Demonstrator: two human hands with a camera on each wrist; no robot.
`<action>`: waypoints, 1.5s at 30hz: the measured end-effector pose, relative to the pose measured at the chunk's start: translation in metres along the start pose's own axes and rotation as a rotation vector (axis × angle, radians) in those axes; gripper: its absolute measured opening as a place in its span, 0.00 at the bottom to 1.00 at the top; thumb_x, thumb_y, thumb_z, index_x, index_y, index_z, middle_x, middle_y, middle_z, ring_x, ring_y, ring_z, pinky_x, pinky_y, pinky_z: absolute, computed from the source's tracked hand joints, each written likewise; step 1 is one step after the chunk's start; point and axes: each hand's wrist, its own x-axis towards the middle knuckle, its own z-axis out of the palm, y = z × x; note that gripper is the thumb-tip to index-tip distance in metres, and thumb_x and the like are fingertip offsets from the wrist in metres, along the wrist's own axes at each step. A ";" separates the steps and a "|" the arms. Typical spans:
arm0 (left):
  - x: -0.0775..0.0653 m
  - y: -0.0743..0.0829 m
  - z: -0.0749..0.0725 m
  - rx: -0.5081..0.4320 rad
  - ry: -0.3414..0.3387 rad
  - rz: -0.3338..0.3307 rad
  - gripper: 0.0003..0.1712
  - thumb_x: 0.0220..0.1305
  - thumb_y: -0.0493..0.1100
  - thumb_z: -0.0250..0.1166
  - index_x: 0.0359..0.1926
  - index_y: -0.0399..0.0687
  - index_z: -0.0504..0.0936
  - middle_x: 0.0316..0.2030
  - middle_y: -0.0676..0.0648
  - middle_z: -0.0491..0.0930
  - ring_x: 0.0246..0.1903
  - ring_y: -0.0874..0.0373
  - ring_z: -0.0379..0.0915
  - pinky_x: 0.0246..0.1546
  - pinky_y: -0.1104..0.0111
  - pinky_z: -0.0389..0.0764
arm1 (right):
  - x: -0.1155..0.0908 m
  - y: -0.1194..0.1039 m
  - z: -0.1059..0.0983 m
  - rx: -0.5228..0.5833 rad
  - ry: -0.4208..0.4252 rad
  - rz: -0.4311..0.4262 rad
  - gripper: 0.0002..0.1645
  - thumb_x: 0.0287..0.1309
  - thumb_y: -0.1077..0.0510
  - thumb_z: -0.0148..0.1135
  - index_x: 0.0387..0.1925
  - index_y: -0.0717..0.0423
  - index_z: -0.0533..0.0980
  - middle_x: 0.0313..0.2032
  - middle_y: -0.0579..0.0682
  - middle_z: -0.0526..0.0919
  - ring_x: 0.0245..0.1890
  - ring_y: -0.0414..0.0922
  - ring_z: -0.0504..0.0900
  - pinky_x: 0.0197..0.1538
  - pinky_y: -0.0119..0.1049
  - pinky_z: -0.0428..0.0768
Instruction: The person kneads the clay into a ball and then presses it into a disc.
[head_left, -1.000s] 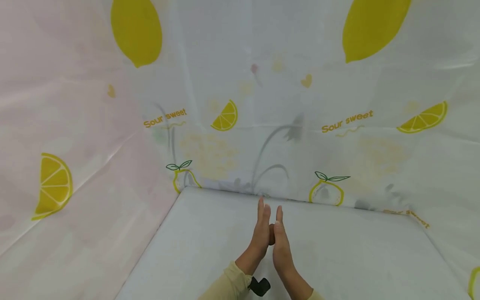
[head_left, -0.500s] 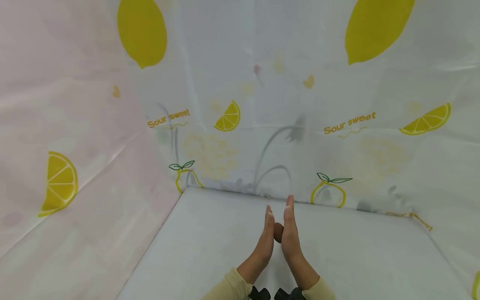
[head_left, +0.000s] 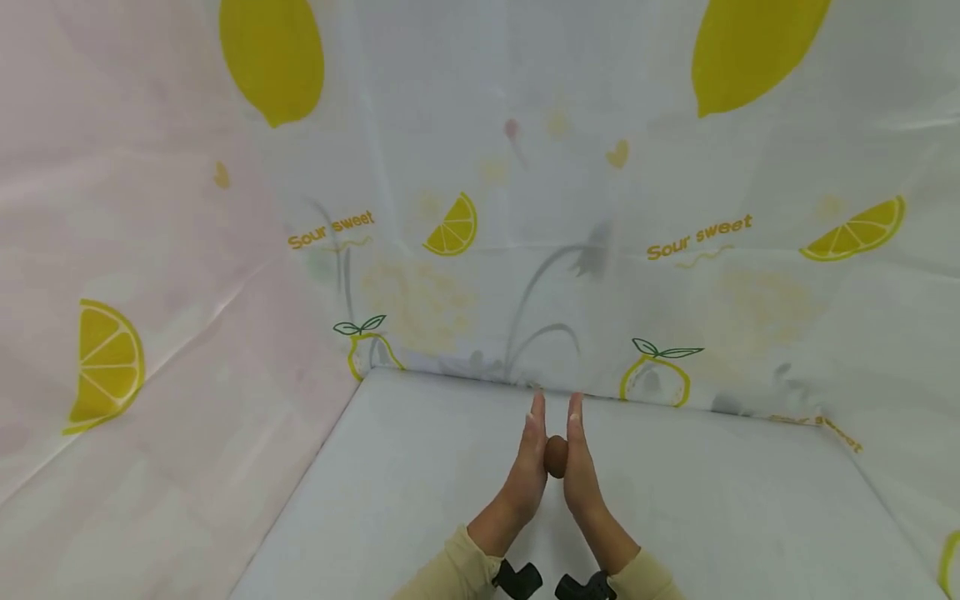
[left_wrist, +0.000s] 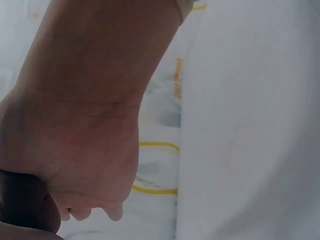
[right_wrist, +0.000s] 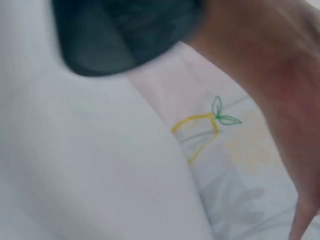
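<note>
Brown ball [head_left: 556, 457] pressed between my palms, fingers straight on both: my left hand [head_left: 523, 471] left of ball, my right hand [head_left: 583, 473] right. Shaping judged part done: ball compact, slightly oval; rounding apparently left. White counter [head_left: 750, 508] below ball.

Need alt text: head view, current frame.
Left hand and right hand, palms facing, hold a rounded brown lump between them over a white tabletop. Behind is a lemon-print sheet lettered "Sour sweet".
</note>
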 end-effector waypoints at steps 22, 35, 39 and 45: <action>0.006 -0.017 -0.001 0.072 0.328 -0.151 0.40 0.82 0.63 0.26 0.82 0.47 0.37 0.81 0.41 0.35 0.79 0.43 0.29 0.73 0.40 0.34 | -0.020 -0.024 0.024 -0.080 0.023 -0.092 0.37 0.83 0.47 0.26 0.80 0.61 0.32 0.80 0.54 0.32 0.79 0.50 0.33 0.68 0.16 0.41; -0.001 -0.008 0.010 0.024 0.060 -0.039 0.47 0.77 0.71 0.21 0.81 0.44 0.28 0.80 0.43 0.25 0.78 0.48 0.15 0.73 0.42 0.26 | 0.007 -0.017 -0.005 -0.034 0.047 0.006 0.41 0.82 0.41 0.27 0.81 0.57 0.32 0.81 0.54 0.33 0.79 0.48 0.30 0.77 0.55 0.33; 0.001 -0.002 0.004 0.028 0.054 0.007 0.47 0.76 0.71 0.20 0.81 0.45 0.28 0.80 0.44 0.25 0.77 0.48 0.14 0.72 0.40 0.26 | 0.002 -0.008 -0.006 -0.087 0.023 0.007 0.39 0.83 0.44 0.25 0.80 0.60 0.31 0.81 0.55 0.32 0.79 0.49 0.30 0.76 0.55 0.34; 0.008 0.001 -0.003 0.029 0.149 -0.014 0.47 0.76 0.72 0.22 0.82 0.48 0.32 0.81 0.46 0.28 0.78 0.49 0.18 0.72 0.40 0.27 | -0.015 -0.001 0.009 -0.121 -0.002 -0.043 0.35 0.84 0.49 0.24 0.81 0.58 0.33 0.65 0.65 0.69 0.68 0.47 0.64 0.73 0.35 0.52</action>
